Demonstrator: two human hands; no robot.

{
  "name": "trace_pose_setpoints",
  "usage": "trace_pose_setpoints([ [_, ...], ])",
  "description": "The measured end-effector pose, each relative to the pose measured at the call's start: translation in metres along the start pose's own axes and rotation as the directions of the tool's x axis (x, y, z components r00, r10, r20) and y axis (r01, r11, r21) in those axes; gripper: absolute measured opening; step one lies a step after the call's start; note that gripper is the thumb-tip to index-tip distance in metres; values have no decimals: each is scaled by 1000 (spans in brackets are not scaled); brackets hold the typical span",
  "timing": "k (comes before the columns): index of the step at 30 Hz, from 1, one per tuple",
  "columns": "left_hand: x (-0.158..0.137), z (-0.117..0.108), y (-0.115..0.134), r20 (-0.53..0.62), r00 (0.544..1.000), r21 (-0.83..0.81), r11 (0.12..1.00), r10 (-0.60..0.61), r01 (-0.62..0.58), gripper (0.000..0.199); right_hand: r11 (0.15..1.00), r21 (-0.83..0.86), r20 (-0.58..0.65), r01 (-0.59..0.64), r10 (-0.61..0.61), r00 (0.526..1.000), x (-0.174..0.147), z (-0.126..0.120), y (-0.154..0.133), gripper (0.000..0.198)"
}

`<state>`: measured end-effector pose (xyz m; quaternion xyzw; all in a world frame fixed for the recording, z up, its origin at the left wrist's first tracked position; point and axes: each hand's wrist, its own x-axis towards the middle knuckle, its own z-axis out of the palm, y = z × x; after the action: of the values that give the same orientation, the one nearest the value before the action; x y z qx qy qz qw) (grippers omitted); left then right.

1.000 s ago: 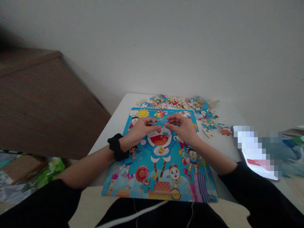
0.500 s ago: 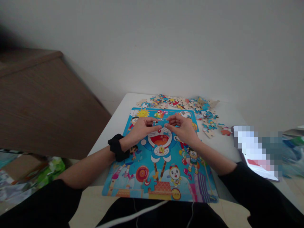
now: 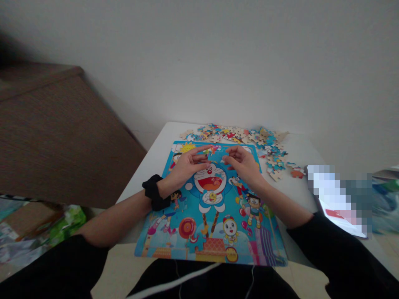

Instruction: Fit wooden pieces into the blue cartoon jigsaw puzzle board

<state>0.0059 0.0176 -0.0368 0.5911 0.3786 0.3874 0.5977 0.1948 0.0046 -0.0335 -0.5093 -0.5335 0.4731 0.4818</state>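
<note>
My left hand [image 3: 189, 162] hovers over the upper part of the puzzle board [image 3: 183, 187], index finger stretched out and thumb apart, with nothing seen between them. Opposite it, my right hand [image 3: 242, 164] has thumb and fingertips bent close together around what looks like a blue puzzle piece [image 3: 221, 153]; its outline blends into the blue board. Below the hands lies the printed cartoon cat [image 3: 209, 185], mouth wide open. Several figures and a yellow sun [image 3: 188, 147] surround it on the board. A black scrunchie [image 3: 155, 193] circles my left wrist.
Loose puzzle pieces [image 3: 240, 133] are heaped along the back of the white table [image 3: 149, 151] and down its right side. A phone [image 3: 338, 203], its screen blurred, lies at the right. A brown wooden cabinet [image 3: 56, 137] stands left. A white cable [image 3: 181, 279] crosses my lap.
Both hands held a blue puzzle piece between them earlier. My left fingers have since spread off it, and my right hand has shifted slightly to the right.
</note>
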Motion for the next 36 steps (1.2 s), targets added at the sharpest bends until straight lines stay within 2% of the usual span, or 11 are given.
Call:
trace_pose_setpoints([
  [3,2,-2,-2,-28,997,125,990,70,-66,50,998,-38,-92,47,-50,994,10,-14,1,29],
  [5,2,-4,-1,-30,988,302,944,151,-135,40,993,-90,-168,79,-93,981,19,-26,4,30],
  [7,2,-6,-2,15,971,533,820,239,-209,32,986,-137,-202,99,-125,971,28,-38,8,29],
  [10,2,-8,-5,175,935,788,526,308,-320,29,975,-197,-194,102,-141,971,35,-49,16,28],
  [13,3,-7,-8,315,906,859,321,284,-399,35,959,-271,-154,80,-126,980,37,-52,21,28],
  [16,3,-5,-9,367,898,880,223,242,-419,40,942,-330,-131,66,-115,985,37,-51,23,30],
  [21,1,-4,-8,399,899,885,181,182,-430,46,910,-414,-156,33,-107,982,39,-54,27,31],
  [29,1,-4,-9,403,907,887,191,120,-420,50,859,-512,-139,31,-119,983,40,-56,31,32],
  [33,1,-4,-9,406,905,885,190,128,-424,50,866,-498,-129,37,-116,985,40,-56,31,33],
  [36,2,-4,-8,391,901,890,174,186,-422,46,867,-497,-125,36,-113,986,39,-56,31,34],
])
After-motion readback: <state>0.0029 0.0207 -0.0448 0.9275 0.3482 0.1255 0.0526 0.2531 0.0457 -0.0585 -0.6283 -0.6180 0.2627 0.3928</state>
